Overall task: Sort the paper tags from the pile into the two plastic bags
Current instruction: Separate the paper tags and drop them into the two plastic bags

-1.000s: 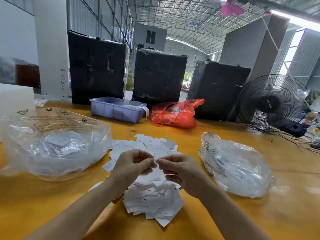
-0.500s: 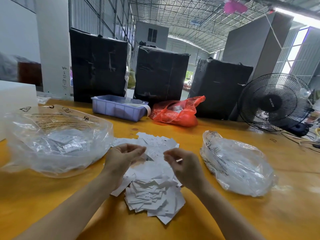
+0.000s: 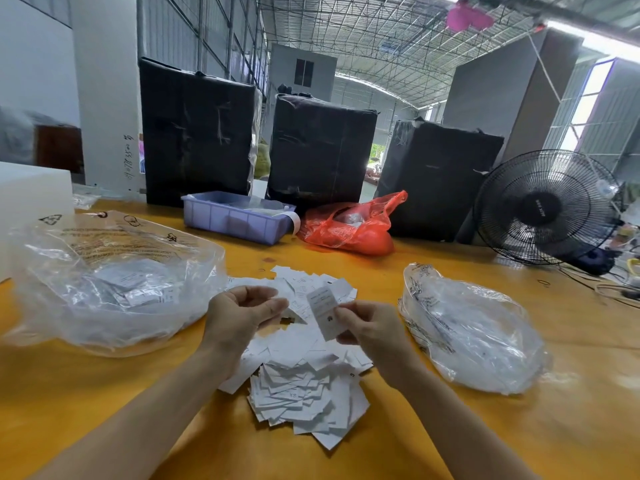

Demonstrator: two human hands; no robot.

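One tag is in hand: the right hand pinches its lower end between thumb and fingers, printed face up, raised above the pile. Left hand hovers just beside it, fingers loosely curled, palm up, holding nothing that can be made out. The print is too small to read from this view.

Step in hand, by my judgement: read the tag, then drop it into the proper bag. To do it well, keep the pinch low so the print stays clear, confirm only one sheet is held, and carry it fully past the bag mouth before release, since loose paper drifts.

Left bag lies well to the left of the pile and already shows tags inside; its opening faces the pile. Right bag lies to the right, crumpled, and its mouth cannot be clearly made out; it may need lifting open. Much of the pile is unsorted, so the task looks early to midway.

Surroundings on the table: blue bin, red bag and fan at the far edge, with three black boxes behind. None blocks either route. Whether the fan runs cannot be told; airflow would scatter tags.
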